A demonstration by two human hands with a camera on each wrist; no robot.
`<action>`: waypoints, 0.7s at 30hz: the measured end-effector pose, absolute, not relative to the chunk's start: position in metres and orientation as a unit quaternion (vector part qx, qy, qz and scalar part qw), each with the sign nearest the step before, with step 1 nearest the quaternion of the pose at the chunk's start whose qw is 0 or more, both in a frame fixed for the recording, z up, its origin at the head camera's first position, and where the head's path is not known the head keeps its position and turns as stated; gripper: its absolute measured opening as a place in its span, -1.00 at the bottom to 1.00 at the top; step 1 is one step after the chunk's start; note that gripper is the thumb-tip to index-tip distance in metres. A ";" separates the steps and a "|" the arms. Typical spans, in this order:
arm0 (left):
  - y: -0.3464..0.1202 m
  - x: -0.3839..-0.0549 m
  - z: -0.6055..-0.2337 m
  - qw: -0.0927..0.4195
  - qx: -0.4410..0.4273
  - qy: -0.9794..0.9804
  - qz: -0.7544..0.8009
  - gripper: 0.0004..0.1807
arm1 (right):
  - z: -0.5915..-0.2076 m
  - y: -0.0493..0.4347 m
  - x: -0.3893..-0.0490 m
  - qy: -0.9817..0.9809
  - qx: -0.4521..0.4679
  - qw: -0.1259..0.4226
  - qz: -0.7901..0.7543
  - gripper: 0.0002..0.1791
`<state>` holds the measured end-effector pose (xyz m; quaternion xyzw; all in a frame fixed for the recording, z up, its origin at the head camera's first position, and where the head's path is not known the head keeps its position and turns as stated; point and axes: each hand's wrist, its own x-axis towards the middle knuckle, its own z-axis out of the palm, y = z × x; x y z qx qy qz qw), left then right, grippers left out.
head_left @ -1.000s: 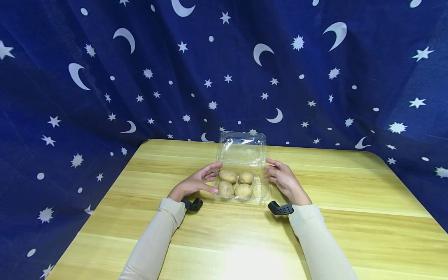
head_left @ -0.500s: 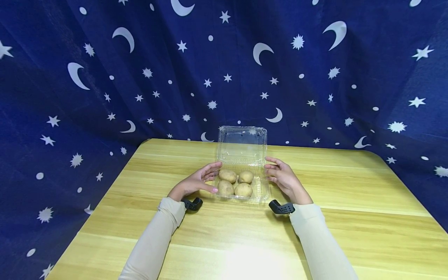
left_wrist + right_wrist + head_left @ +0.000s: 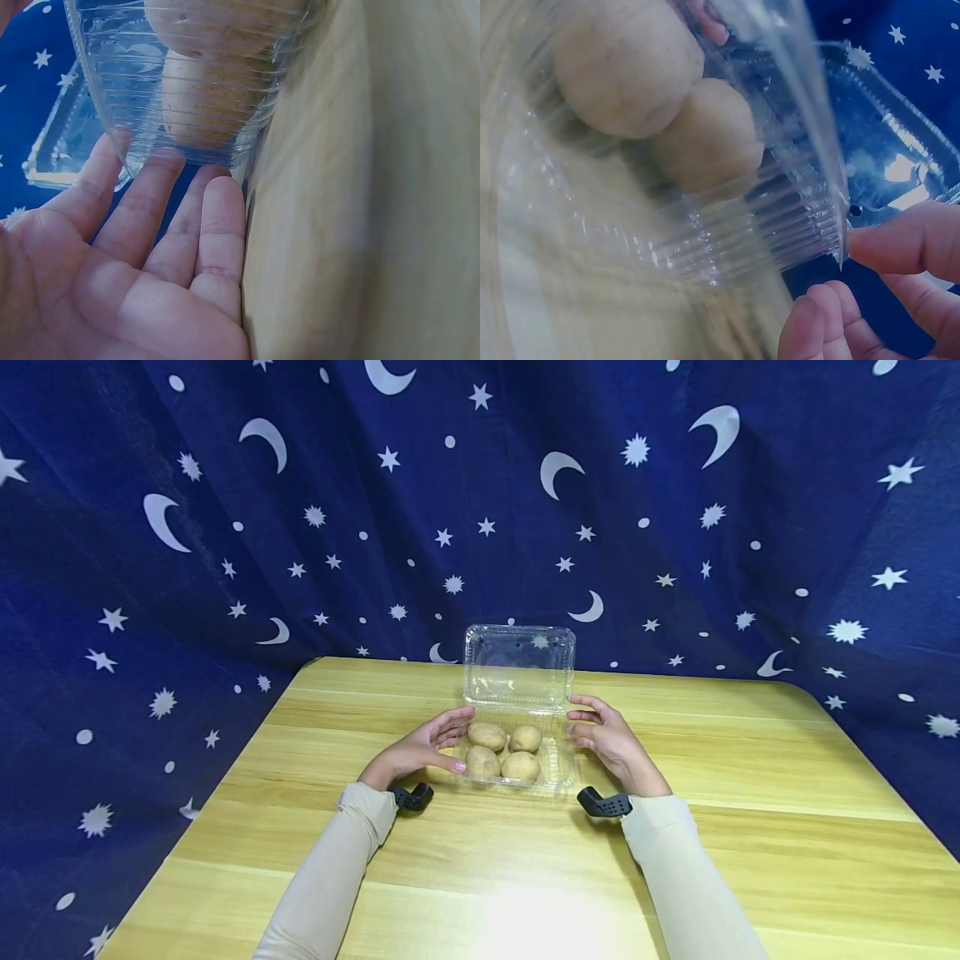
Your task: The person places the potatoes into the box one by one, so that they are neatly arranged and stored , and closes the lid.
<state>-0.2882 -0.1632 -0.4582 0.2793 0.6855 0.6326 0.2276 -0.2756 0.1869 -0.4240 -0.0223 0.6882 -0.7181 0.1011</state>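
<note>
A clear plastic clamshell box (image 3: 558,764) sits on the table, its lid (image 3: 519,670) raised at the back. Several potatoes (image 3: 486,737) lie inside, toward the left. At the left side is my left hand (image 3: 416,752); its fingertips touch the ribbed wall in the left wrist view, with the fingers extended and the thumb by the front left corner. My right hand (image 3: 611,745) is at the right side, index fingertip against the rim (image 3: 840,225) in the right wrist view. Its other fingers are loosely bent, with nothing gripped.
The wooden table (image 3: 450,877) extends around the box on all sides. Behind it hangs a dark blue curtain (image 3: 420,485) with white moons and stars. Black wrist cameras (image 3: 603,803) are strapped to both wrists, below beige sleeves.
The box's lid has swung, and its top edge now stands higher in the head view. Both hands have stayed almost still beside the box. The potatoes have not moved.
</note>
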 end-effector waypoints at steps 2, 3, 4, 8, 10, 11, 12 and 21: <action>-0.163 -0.288 -0.458 0.229 0.279 0.686 0.632 0.15 | -0.424 0.187 -0.276 0.690 -0.024 0.099 -0.717 -0.29; -0.163 -0.288 -0.458 0.229 0.279 0.686 0.632 0.15 | -0.424 0.187 -0.276 0.692 -0.024 0.097 -0.715 -0.30; -0.163 -0.288 -0.458 0.229 0.278 0.686 0.632 0.14 | -0.424 0.188 -0.276 0.694 -0.025 0.096 -0.713 -0.31; -0.162 -0.288 -0.458 0.226 0.280 0.687 0.631 0.13 | -0.424 0.189 -0.275 0.703 -0.028 0.090 -0.705 -0.38; -0.162 -0.288 -0.458 0.223 0.281 0.686 0.632 0.12 | -0.424 0.190 -0.275 0.707 -0.029 0.088 -0.701 -0.41; -0.161 -0.289 -0.458 0.222 0.282 0.685 0.634 0.12 | -0.424 0.190 -0.275 0.710 -0.028 0.086 -0.699 -0.42; -0.161 -0.289 -0.458 0.221 0.282 0.684 0.636 0.12 | -0.424 0.190 -0.275 0.714 -0.029 0.086 -0.694 -0.43; -0.162 -0.288 -0.456 0.216 0.277 0.666 0.657 0.40 | -0.426 0.191 -0.277 0.734 -0.031 0.081 -0.674 -0.41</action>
